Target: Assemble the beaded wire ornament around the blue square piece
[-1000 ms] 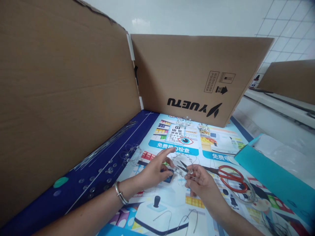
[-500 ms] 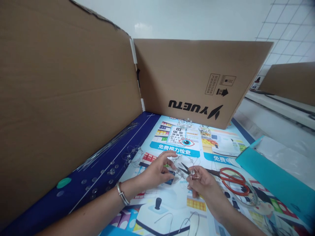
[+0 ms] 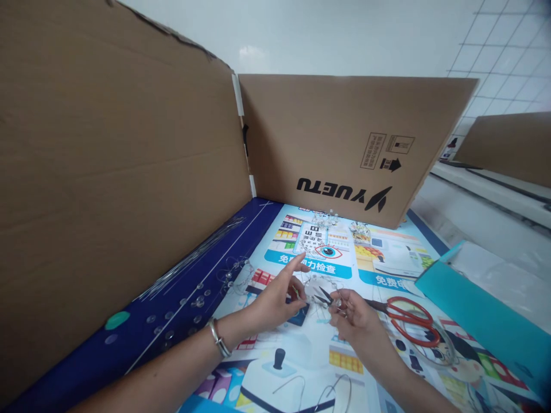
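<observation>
My left hand point(image 3: 279, 298), with a silver bangle at the wrist, pinches thumb against finger at the thin beaded wire point(image 3: 321, 279). Its index finger points up and away. My right hand point(image 3: 350, 314) is closed on another part of that wire, with a clear bead point(image 3: 338, 303) at its fingertips. The wire curves in a loose loop between and behind both hands. Red-handled scissors point(image 3: 408, 321) lie under or behind my right hand, their dark blades slightly apart and showing to its left; whether the hand touches them I cannot tell.
Loose clear beads point(image 3: 200, 301) and a bundle of straight wires point(image 3: 189, 261) lie on the left. More beaded wire pieces point(image 3: 325, 219) lie at the back. Cardboard panels point(image 3: 344, 126) rise behind and left. A turquoise box point(image 3: 477, 321) stands right; bent wires point(image 3: 331, 393) lie in front.
My left index finger has lifted and straightened, while the thumb and another finger pinch lower down. My right hand stays nearly in place, the bead turned slightly. The whole view has shifted a little.
</observation>
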Available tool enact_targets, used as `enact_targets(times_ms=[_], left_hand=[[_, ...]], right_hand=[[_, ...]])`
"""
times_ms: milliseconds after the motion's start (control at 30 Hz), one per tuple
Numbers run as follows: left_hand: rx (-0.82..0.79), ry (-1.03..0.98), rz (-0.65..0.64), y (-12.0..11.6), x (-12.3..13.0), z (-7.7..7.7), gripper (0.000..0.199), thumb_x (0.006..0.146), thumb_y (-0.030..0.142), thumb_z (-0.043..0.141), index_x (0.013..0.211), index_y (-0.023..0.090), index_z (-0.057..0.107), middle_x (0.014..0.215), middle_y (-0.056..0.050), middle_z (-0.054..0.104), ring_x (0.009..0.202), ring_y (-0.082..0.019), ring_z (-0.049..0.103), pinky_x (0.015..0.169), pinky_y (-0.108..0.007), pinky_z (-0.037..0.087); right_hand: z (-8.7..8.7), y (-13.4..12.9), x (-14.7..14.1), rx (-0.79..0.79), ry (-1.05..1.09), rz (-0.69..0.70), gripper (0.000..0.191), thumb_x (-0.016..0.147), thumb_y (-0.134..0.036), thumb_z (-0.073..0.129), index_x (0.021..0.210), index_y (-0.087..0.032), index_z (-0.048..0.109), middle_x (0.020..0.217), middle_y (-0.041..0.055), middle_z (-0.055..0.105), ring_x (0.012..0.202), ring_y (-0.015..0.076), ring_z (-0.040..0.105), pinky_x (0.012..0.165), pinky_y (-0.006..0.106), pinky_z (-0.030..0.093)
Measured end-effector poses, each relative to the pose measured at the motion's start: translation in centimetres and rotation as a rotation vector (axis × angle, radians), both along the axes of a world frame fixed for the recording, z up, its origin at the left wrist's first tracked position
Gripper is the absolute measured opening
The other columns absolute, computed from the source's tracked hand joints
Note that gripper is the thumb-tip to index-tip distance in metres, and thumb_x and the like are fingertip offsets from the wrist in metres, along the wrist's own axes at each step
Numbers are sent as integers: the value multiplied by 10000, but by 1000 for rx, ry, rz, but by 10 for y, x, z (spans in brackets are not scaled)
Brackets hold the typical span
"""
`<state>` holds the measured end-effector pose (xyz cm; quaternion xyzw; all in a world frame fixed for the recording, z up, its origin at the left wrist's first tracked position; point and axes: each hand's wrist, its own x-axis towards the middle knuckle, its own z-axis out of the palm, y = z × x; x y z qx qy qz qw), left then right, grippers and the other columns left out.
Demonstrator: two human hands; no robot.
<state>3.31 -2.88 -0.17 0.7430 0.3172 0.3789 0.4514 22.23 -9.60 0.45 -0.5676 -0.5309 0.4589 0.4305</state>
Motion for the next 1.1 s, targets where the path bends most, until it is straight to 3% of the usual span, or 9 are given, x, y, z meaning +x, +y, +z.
enact_targets(times_ms=[100, 200, 267, 367, 567, 833, 967, 1100], left_hand=[[78, 47, 21, 3, 1, 0, 879, 695, 28, 546, 1370, 316, 62, 1208, -85, 423, 713, -85, 520, 687, -267, 469], [149, 120, -21, 6, -2, -2, 840, 697, 22, 537, 1367, 311, 120, 1164, -67, 450, 749, -98, 514, 725, -277, 467], [181, 155, -49, 7, -6, -4, 774, 722, 37, 527, 1357, 304, 173, 1134, -61, 467, 769, -105, 515, 740, -278, 467], [244, 225, -78, 5, -12, -3, 721, 740, 47, 526, 1345, 291, 217, 1111, -59, 499, 834, -127, 522, 771, -286, 462], [459, 404, -199, 2, -15, 5, 675, 747, 1, 479, 1328, 283, 282, 1122, -62, 538, 1021, -185, 476, 880, -343, 411], [511, 460, -272, -2, -34, 6, 655, 725, -75, 394, 1294, 248, 354, 1221, -61, 513, 1117, -168, 455, 970, -352, 376], [478, 475, -226, -2, -49, -2, 639, 723, -77, 374, 1277, 242, 388, 1295, -50, 461, 1190, -163, 409, 1012, -348, 345], [418, 415, -104, -3, -56, -4, 505, 775, -9, 380, 1215, 225, 463, 1217, -48, 531, 1127, -162, 468, 967, -329, 382]], right_hand=[[-2, 3, 3, 228, -301, 4, 243, 790, -169, 465, 1025, -224, 492, 907, 28, 581, 775, 146, 556, 646, 271, 466], [-6, 3, 8, 546, -657, 130, 292, 816, -85, 384, 1039, -216, 519, 979, 51, 582, 887, 170, 540, 768, 320, 445], [-8, 1, 11, 727, -859, 250, 335, 819, -50, 364, 1076, -202, 517, 1010, 69, 582, 925, 185, 524, 776, 333, 438], [-7, -4, 15, 856, -1069, 379, 318, 831, -58, 393, 1093, -188, 517, 996, 78, 587, 897, 190, 523, 736, 323, 441], [0, -7, 16, 836, -1218, 451, 239, 857, -122, 422, 1048, -206, 539, 965, 69, 579, 878, 186, 521, 727, 311, 432], [-2, -8, 14, 746, -1270, 538, 299, 838, -81, 423, 1093, -212, 509, 968, 65, 563, 858, 192, 511, 702, 317, 435], [-3, -8, 14, 736, -1281, 554, 309, 842, -92, 431, 1119, -215, 493, 989, 64, 554, 867, 201, 502, 711, 332, 434], [0, -8, 11, 729, -1271, 552, 300, 845, -101, 426, 1117, -206, 495, 985, 73, 556, 859, 202, 502, 710, 335, 434]])
